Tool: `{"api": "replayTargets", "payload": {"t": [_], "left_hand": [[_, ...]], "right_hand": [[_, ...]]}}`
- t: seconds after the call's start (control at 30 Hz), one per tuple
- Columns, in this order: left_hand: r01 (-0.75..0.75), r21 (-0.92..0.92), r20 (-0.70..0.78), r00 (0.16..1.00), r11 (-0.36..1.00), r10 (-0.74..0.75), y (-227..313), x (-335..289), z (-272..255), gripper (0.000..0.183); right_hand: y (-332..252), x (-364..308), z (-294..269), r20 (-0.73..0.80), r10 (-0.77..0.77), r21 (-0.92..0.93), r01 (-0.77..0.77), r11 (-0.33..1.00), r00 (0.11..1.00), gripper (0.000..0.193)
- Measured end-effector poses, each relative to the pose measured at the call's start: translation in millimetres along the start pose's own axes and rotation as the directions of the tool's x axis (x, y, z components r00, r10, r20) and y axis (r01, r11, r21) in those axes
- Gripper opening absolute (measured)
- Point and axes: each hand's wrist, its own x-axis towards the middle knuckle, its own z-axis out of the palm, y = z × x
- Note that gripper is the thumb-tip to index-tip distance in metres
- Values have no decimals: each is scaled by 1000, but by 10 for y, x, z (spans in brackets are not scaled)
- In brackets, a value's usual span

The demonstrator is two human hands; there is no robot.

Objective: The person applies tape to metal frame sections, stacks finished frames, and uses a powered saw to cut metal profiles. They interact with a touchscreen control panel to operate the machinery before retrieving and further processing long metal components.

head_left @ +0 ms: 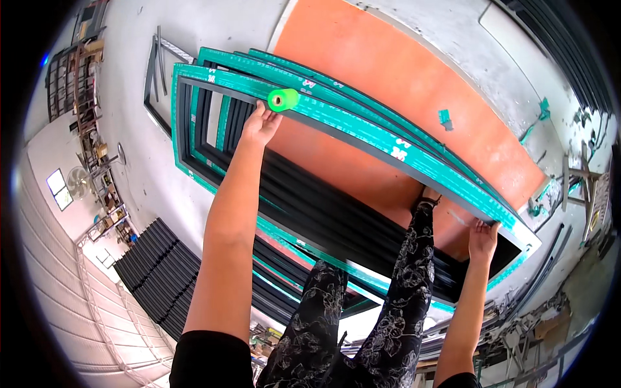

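Note:
A large dark rectangular metal frame (pixel 346 123), its outer face covered in green film, stretches across in front of me. My left hand (pixel 261 124) is closed at the upper edge of this frame. A bright green roll of tape or film (pixel 288 99) with a hollow core lies against its fingertips; whether the fingers also grip the roll I cannot tell. Farther right, my right hand (pixel 482 240) has its fingers curled over the same edge near the frame's right corner. More green-filmed frames (pixel 272 64) stand close behind it.
An orange board (pixel 381 52) lies on the floor beyond the frames. Dark bars (pixel 162 275) are stacked at the left, near shelves (pixel 87 123) and a fan (pixel 79 181). Metal offcuts (pixel 517 343) clutter the lower right, with a wooden stand (pixel 585 184) at the far right.

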Motion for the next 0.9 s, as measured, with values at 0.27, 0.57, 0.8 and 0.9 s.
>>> {"api": "replayTargets", "payload": {"t": [0.27,0.57,0.8,0.9], "left_hand": [[51,0,107,993,999,-51,152,50,-22,28],[12,61,109,994,998,-19,-120,207,86,35],[95,242,217,965,966,-149,-86,-359,-332,70],[-48,637,173,981,769,-83,-580,-878,-622,55]], "right_hand": [[-172,171,-234,13,-31,56,30,998,999,33],[-653,267,-439,231,38,-128,-8,992,972,44],[252,-466,625,-272,80,-576,-229,785,959,39],[467,-832,1018,-212,-24,-862,-175,476,977,26]]}}
